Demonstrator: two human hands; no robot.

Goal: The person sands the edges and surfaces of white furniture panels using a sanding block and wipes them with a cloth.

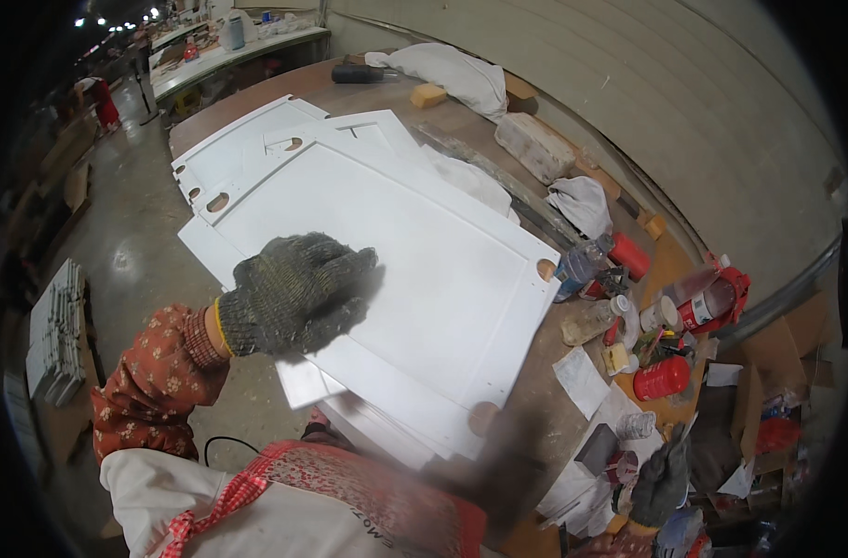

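Observation:
My left hand (298, 293), in a dark grey knitted glove with a yellow cuff edge, is over the near left part of a white panel (396, 251). Its fingers stretch to the right, apart from the thumb, with nothing seen in them. The panel has a raised border and round cutouts at its corners. It lies on top of several similar white panels (247, 139). At the lower right, my right hand (661, 482), gloved alike, reaches among small items beside a dark grey block (596, 449) and a reddish clear cup (622, 468). Its fingers look extended, holding nothing visible.
Bottles (582, 265), a red can (663, 378) and a paper sheet (582, 382) crowd the table's right side. White cloths (452, 74) and a wrapped block (534, 147) lie along the back. Stacked white panels (56, 335) stand on the floor at left.

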